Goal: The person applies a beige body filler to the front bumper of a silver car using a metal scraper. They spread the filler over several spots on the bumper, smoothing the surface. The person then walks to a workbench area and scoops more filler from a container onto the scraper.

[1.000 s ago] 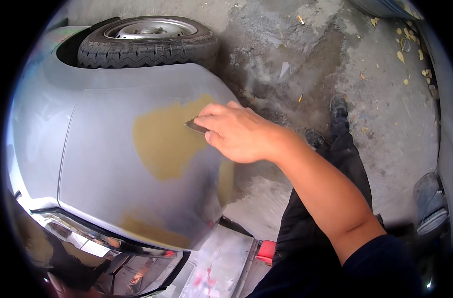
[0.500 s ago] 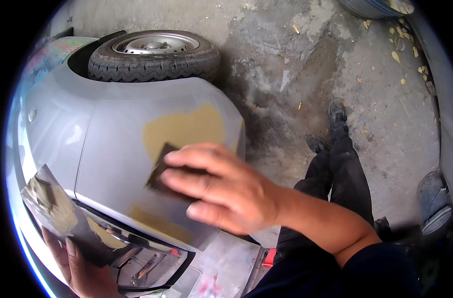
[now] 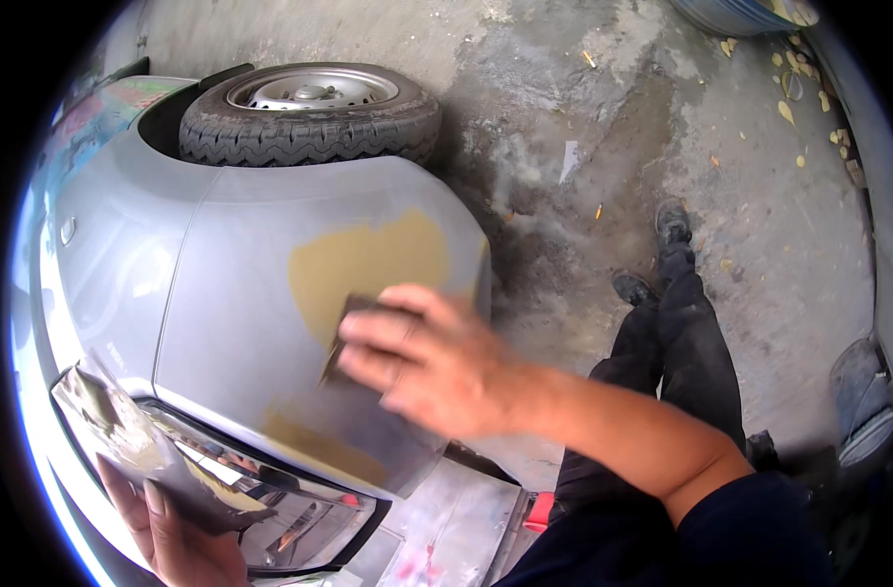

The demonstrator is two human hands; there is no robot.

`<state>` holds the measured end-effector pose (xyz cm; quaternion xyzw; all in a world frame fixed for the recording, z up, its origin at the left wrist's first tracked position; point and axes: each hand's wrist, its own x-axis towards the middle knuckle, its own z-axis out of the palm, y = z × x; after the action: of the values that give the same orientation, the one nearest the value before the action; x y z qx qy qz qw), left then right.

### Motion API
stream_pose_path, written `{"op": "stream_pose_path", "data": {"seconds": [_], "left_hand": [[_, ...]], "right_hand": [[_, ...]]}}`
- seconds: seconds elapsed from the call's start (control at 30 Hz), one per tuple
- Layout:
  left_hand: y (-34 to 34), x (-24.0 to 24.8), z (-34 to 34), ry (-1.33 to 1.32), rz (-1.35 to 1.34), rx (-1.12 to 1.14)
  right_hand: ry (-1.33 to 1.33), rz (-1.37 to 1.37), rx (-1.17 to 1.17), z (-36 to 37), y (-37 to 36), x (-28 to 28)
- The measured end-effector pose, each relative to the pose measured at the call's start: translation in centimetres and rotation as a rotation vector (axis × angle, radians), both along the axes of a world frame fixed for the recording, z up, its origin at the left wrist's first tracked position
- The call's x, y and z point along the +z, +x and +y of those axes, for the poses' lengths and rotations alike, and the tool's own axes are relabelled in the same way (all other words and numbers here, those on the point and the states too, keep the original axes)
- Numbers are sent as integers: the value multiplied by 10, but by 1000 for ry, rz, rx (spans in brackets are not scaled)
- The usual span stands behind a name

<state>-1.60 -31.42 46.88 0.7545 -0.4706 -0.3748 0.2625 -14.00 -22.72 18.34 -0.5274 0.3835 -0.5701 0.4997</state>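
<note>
My right hand (image 3: 432, 357) is closed around a dark, flat putty spreader (image 3: 353, 328), its edge at the grey car fender (image 3: 231, 264). A patch of yellow-tan putty (image 3: 368, 259) lies on the fender just beyond the spreader. A thinner smear of the same putty (image 3: 319, 445) runs along the fender above the headlight (image 3: 314, 528). At the lower left, my left hand (image 3: 172, 533) grips a thin metal plate (image 3: 162, 440) with grey and tan putty on it. The plate is held over the headlight and partly covers it. Motion blurs the right fingers.
A wheel with a black tyre (image 3: 309, 137) juts from the wheel arch at the far side. My legs (image 3: 696, 333) stand on stained concrete (image 3: 564, 88) to the right. A blue barrel (image 3: 730, 15) and fallen leaves (image 3: 787, 112) lie at the far right.
My right hand has drawn the spreader a short way to the right and turned it more upright. The left hand's plate has tilted a little. The whole view has shifted slightly.
</note>
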Motion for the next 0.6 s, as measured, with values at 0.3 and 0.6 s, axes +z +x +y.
{"op": "stream_pose_path", "data": {"seconds": [0.3, 0.6], "left_hand": [[-12, -7, -3, -116, -150, 60], [-17, -6, -4, -107, -242, 57]], "right_hand": [[-247, 227, 355, -21, -15, -71], [-24, 264, 439, 11, -25, -120]]}}
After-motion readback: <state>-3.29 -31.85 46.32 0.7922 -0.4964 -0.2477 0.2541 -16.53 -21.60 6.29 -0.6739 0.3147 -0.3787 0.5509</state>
